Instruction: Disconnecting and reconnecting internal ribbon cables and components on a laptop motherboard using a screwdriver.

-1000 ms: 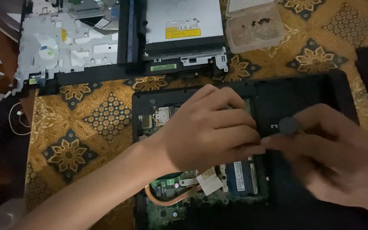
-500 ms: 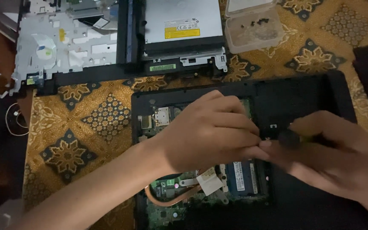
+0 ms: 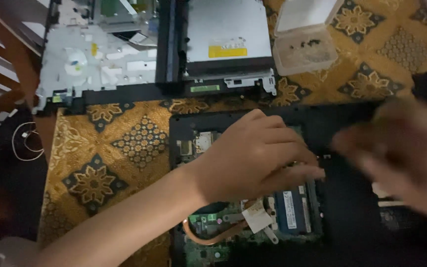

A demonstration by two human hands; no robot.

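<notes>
1. The opened laptop base (image 3: 273, 198) lies stripped, its board and copper heat pipe (image 3: 213, 237) exposed; an optical drive (image 3: 226, 44) and screw box (image 3: 305, 49) sit beyond it.
2. Reassembly looks undone.
3. The left hand (image 3: 253, 158) rests palm-down on the board, fingers curled, holding nothing visible.
4. The right hand (image 3: 401, 153) hovers blurred beside it; I cannot tell its grip.

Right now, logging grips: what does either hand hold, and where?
Left hand rests fingertips on the opened laptop, gripping nothing visible; right hand is too blurred to tell.

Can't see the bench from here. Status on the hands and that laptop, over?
Left hand flat on opened laptop base, fingertips at board. Right hand blurred above the base's right side, grip unclear. Copper heat pipe exposed below.
</notes>
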